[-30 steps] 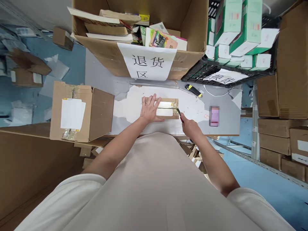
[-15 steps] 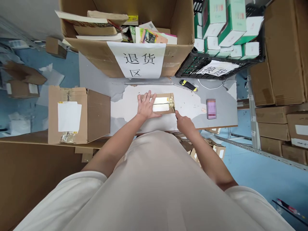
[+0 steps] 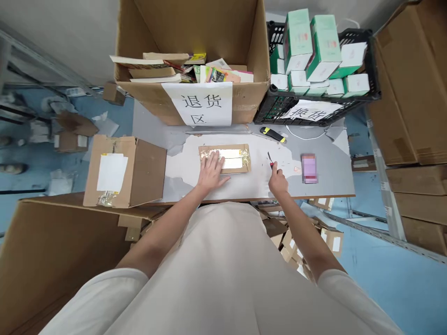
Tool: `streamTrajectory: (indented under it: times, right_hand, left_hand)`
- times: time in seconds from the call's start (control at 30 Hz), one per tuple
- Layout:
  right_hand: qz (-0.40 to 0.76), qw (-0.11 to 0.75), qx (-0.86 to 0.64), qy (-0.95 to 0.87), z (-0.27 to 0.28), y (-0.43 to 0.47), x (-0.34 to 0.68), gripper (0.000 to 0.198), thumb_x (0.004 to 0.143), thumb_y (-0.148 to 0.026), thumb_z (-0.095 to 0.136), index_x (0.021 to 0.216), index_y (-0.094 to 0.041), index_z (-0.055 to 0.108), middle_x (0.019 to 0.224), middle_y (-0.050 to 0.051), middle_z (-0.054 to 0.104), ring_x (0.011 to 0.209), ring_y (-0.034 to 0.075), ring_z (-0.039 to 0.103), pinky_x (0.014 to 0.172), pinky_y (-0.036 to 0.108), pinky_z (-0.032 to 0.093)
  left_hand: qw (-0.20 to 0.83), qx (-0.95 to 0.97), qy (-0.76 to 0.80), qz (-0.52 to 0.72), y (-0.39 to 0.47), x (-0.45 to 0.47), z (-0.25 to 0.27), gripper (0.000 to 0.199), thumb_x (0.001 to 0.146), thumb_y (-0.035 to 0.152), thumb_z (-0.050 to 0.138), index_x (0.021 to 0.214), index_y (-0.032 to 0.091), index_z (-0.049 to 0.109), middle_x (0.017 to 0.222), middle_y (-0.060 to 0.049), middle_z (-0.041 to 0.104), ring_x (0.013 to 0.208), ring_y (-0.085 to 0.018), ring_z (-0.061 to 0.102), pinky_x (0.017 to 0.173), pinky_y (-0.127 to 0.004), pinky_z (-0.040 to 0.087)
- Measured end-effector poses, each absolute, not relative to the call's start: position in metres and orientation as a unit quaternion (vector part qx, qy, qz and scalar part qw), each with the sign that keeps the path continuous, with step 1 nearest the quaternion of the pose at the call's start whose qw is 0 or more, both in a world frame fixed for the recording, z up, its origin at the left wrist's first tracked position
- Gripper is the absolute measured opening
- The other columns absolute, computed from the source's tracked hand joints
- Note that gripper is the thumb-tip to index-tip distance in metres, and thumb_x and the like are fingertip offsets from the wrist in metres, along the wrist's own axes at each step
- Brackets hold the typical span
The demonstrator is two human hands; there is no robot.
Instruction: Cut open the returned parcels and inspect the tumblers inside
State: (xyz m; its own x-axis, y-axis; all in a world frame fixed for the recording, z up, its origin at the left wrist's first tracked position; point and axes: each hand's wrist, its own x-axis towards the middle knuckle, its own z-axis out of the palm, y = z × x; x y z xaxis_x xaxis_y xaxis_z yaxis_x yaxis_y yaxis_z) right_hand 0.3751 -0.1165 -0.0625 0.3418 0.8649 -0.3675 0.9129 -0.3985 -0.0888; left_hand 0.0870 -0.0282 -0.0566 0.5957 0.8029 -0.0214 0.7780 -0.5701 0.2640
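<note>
A small flat cardboard box (image 3: 247,160) with white labels and clear tape at its ends lies on the table in front of me. My left hand (image 3: 210,171) rests on its left part, fingers spread. To the right of the box, my right hand (image 3: 278,181) is wrapped round a utility knife (image 3: 271,161). The blade is out and points up and to the left, apart from the box. A purple-pink rectangular thing, blurred out, (image 3: 309,168) lies right of that hand.
Behind stand a large carton (image 3: 139,95) of books and a black crate (image 3: 260,116) of green-and-white boxes. A yellow-and-black cutter (image 3: 273,135) lies before the crate. On the left sits a taped cardboard box (image 3: 148,170). A shelf with cartons (image 3: 415,181) stands at right.
My right hand has drawn the utility knife away from the box's right end, out to the right. My left hand has shifted slightly lower on the box. The view has tilted a little.
</note>
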Motion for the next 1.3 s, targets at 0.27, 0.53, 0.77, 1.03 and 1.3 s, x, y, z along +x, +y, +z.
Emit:
streamTrajectory:
  times: [0.27, 0.53, 0.77, 1.03, 1.3]
  right_hand:
    - [-0.149, -0.005, 0.780, 0.607, -0.104, -0.104, 0.386, 0.053, 0.093, -0.027, 0.035, 0.144, -0.011, 0.039, 0.127, 0.030, 0.047, 0.111, 0.036, 0.047, 0.084, 0.050, 0.043]
    - [-0.105, -0.046, 0.480, 0.870, -0.043, 0.007, 0.311, 0.065, 0.089, -0.039, 0.055, 0.145, -0.016, 0.035, 0.149, 0.019, 0.037, 0.135, 0.033, 0.033, 0.111, 0.049, 0.025]
    - [-0.119, 0.079, 0.430, 0.892, -0.035, 0.038, 0.284, 0.043, 0.097, -0.018, 0.025, 0.134, -0.006, 0.044, 0.131, 0.025, 0.055, 0.115, 0.032, 0.054, 0.095, 0.044, 0.039]
    - [-0.241, 0.084, 0.455, 0.853, -0.009, 0.096, 0.303, 0.039, 0.101, -0.033, 0.028, 0.115, -0.014, 0.058, 0.100, 0.014, 0.070, 0.089, 0.024, 0.064, 0.074, 0.029, 0.041]
    - [-0.143, 0.177, 0.544, 0.808, -0.011, 0.122, 0.295, 0.032, 0.089, -0.027, 0.059, 0.114, -0.008, 0.063, 0.114, 0.020, 0.065, 0.106, 0.030, 0.059, 0.088, 0.039, 0.040]
  left_hand:
    - [0.106, 0.858, 0.498, 0.064, -0.068, 0.087, -0.073, 0.069, 0.085, 0.050, 0.054, 0.141, 0.011, 0.043, 0.147, -0.021, 0.042, 0.138, -0.037, 0.034, 0.113, -0.052, 0.025]
    - [0.103, 0.869, 0.478, 0.076, -0.061, 0.082, -0.084, 0.076, 0.077, 0.057, 0.060, 0.137, 0.012, 0.047, 0.140, -0.021, 0.049, 0.132, -0.038, 0.041, 0.109, -0.052, 0.031]
    - [0.127, 0.855, 0.499, 0.059, -0.063, 0.082, -0.085, 0.081, 0.077, 0.063, 0.056, 0.140, 0.013, 0.045, 0.142, -0.020, 0.047, 0.134, -0.037, 0.038, 0.110, -0.050, 0.027]
    - [0.160, 0.845, 0.511, 0.008, -0.065, 0.081, -0.078, 0.081, 0.079, 0.061, 0.055, 0.145, 0.017, 0.039, 0.150, -0.017, 0.040, 0.139, -0.037, 0.032, 0.113, -0.050, 0.023]
    - [0.153, 0.849, 0.505, -0.011, -0.068, 0.088, -0.062, 0.076, 0.081, 0.047, 0.060, 0.147, 0.015, 0.036, 0.152, -0.018, 0.036, 0.141, -0.035, 0.030, 0.114, -0.049, 0.025]
